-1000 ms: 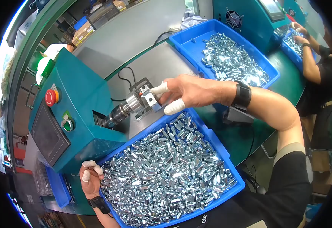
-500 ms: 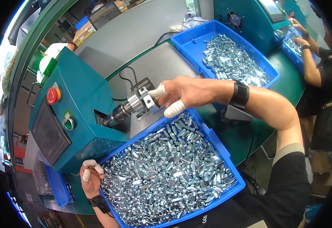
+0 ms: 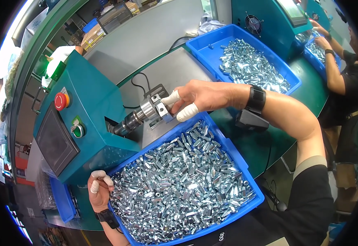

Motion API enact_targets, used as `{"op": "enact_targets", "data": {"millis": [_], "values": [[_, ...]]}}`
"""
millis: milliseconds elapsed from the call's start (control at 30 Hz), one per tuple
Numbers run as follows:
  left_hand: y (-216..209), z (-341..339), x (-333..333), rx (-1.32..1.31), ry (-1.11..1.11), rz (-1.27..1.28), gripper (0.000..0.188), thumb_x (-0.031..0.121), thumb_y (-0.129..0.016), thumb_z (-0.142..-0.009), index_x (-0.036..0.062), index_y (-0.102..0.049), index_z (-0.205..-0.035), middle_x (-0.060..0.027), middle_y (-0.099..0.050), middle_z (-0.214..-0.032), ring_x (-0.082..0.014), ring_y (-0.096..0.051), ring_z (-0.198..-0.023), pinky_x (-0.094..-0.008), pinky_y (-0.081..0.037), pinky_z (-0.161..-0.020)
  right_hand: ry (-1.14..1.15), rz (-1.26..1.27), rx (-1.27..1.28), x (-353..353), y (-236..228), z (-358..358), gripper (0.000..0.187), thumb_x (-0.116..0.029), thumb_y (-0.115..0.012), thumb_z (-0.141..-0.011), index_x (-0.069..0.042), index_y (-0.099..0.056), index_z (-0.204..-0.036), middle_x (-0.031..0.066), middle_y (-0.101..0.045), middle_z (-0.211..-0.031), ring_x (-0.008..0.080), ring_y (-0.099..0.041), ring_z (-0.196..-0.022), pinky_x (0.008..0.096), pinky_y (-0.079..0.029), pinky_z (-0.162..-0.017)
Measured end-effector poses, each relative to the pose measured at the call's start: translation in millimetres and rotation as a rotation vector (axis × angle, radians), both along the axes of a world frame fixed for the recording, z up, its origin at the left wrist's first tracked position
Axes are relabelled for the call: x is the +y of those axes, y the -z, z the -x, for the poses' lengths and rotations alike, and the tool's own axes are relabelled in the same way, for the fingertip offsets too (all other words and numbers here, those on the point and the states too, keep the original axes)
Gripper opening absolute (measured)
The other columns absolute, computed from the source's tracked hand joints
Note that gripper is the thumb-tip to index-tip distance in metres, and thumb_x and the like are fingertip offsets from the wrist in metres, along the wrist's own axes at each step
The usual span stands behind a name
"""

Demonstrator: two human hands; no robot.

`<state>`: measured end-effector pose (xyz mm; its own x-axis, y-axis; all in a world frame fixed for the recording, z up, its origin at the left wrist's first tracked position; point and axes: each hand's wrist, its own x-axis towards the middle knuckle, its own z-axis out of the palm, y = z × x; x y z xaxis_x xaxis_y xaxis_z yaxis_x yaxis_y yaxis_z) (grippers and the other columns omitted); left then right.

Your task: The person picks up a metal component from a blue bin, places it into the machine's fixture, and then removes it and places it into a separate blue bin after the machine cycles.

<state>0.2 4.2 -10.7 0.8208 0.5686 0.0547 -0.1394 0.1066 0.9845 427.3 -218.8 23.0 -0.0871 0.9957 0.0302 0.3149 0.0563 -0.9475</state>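
Nearest to me is the blue tray (image 3: 239, 160), filled with shiny metal sleeves (image 3: 183, 184), which lie in all directions. My left hand (image 3: 100, 196) is at the left edge of this tray, beside the sleeves; its fingers are curled, with a gap between them and the thumb. My right hand (image 3: 211, 97) is above the tray's far edge, its index finger extended to the steel block (image 3: 161, 109) of the holder and its thumb spread apart below. The other right fingers are bent behind, so from this view I cannot tell whether either hand pinches a sleeve. White coverings are on several of my fingertips. The holder is in line with the dark chuck (image 3: 126, 124), which comes out from the green machine (image 3: 89, 107) with a red button (image 3: 61, 101). Farther, a second blue tray (image 3: 204, 50) holds more sleeves. Beyond it stand another green machine (image 3: 269, 28) and a co-worker (image 3: 353, 80), with hands at a tray.
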Motion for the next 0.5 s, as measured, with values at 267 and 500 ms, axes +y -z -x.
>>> {"op": "enact_targets", "data": {"millis": [267, 500], "values": [[2, 3, -1, 0.003, 0.020, -0.047, 0.050, 0.043, -0.066, -0.091, 0.0002, -0.058, -0.116, -0.0126, -0.065, -0.082, -0.0191, -0.059, -0.066, -0.0280, -0.048, -0.062, 0.098, 0.052, 0.143, -4, -4, 7, 0.055, -0.030, -0.071, -0.090, 0.006, -0.058, -0.130, 0.0138, -0.066, -0.120, 0.0191, -0.062, -0.106, 0.0309, -0.052, -0.087], [-1, 5, -1, 0.017, 0.032, -0.107, 0.050, 0.044, -0.063, -0.093, 0.0003, -0.059, -0.117, -0.0120, -0.065, -0.082, -0.0184, -0.059, -0.068, -0.0283, -0.047, -0.063, 0.413, 0.114, -0.027, 4, -13, 16, 0.043, -0.029, -0.069, -0.092, 0.008, -0.063, -0.115, 0.0111, -0.070, -0.101, 0.0170, -0.064, -0.094, 0.0284, -0.053, -0.076]]}}
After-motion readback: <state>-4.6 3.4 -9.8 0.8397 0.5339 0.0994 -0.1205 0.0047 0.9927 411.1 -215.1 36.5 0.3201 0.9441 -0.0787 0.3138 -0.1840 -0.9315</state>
